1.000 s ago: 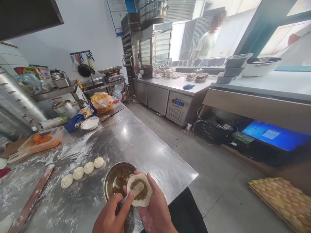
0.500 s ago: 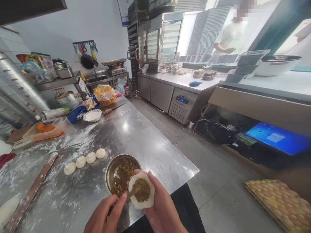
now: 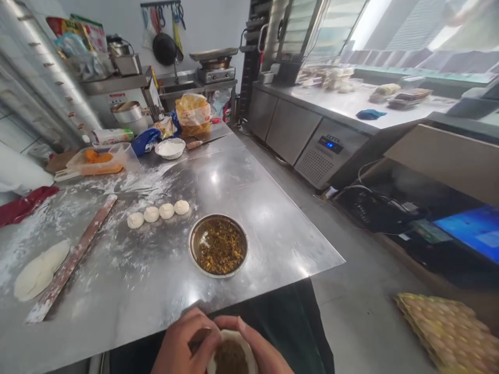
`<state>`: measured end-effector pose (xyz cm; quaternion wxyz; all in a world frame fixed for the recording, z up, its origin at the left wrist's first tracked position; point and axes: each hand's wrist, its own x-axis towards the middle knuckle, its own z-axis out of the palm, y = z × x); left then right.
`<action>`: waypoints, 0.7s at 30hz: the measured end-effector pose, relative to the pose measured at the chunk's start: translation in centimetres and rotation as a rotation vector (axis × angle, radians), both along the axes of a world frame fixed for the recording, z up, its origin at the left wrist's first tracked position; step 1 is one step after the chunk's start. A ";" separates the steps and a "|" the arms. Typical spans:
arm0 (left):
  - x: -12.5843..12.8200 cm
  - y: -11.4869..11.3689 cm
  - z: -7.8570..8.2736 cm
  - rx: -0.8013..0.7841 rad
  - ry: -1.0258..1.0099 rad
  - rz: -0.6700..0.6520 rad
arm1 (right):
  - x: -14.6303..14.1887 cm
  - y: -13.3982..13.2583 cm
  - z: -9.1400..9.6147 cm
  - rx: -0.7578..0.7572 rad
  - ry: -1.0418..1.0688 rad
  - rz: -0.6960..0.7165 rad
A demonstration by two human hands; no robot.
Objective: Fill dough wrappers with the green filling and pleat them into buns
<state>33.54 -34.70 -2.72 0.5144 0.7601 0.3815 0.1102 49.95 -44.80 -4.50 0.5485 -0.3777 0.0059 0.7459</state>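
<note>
Low at the bottom edge, both hands are at a round dough wrapper (image 3: 252,358) with brown chopped filling (image 3: 232,358) in its middle. My left hand (image 3: 187,343) closes its thumb and fingers at the wrapper's left rim; a thin dark piece, perhaps a filling spatula, shows between them. My right hand (image 3: 265,348) curls round the wrapper's right side and cups it. The wrapper's lower part is cut off by the frame. Just beyond the hands stands a steel bowl (image 3: 191,249) of the same filling. Several pleated buns (image 3: 167,211) sit in a row to its left.
A floured wooden stick (image 3: 78,254) and a dough piece (image 3: 41,270) lie at the left of the steel table (image 3: 273,208). Farther back are a plastic tub (image 3: 132,158), a bowl of white powder (image 3: 170,149) and a bag (image 3: 193,114). Eggs (image 3: 448,327) are stacked at lower right.
Both hands have drawn back with the wrapper from the bowl toward my body. My left hand has gone from working over the filling to the wrapper's rim. The view has shifted.
</note>
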 end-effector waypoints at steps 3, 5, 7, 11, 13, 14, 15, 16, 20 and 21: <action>-0.7 0.2 0.8 -0.066 -0.032 0.057 | -0.1 0.6 1.0 0.028 -0.092 -0.026; -1.1 0.1 0.7 -0.069 -0.054 0.074 | -0.2 0.9 1.3 0.091 -0.140 -0.021; -1.3 -0.1 0.4 -0.001 -0.073 0.064 | -0.5 1.1 1.4 0.145 -0.183 -0.004; -1.3 -0.2 -0.3 0.194 -0.087 0.018 | -0.9 1.2 0.9 0.169 -0.314 0.052; -1.3 -0.1 -0.4 0.245 -0.087 -0.017 | -1.0 1.2 0.7 0.178 -0.373 0.084; -1.2 -0.1 -0.5 0.261 -0.082 -0.027 | -1.0 1.2 0.6 0.186 -0.393 0.099; -1.2 0.0 -0.5 0.277 -0.075 -0.029 | -1.0 1.2 0.6 0.192 -0.403 0.112; -1.2 0.0 -0.5 0.292 -0.067 -0.030 | -1.0 1.3 0.6 0.196 -0.410 0.119; -1.1 0.2 -0.5 0.317 -0.041 -0.074 | -0.7 1.4 0.8 0.231 -0.467 0.151; -1.1 0.3 -0.5 0.317 -0.036 -0.083 | -0.5 1.5 1.0 0.243 -0.482 0.162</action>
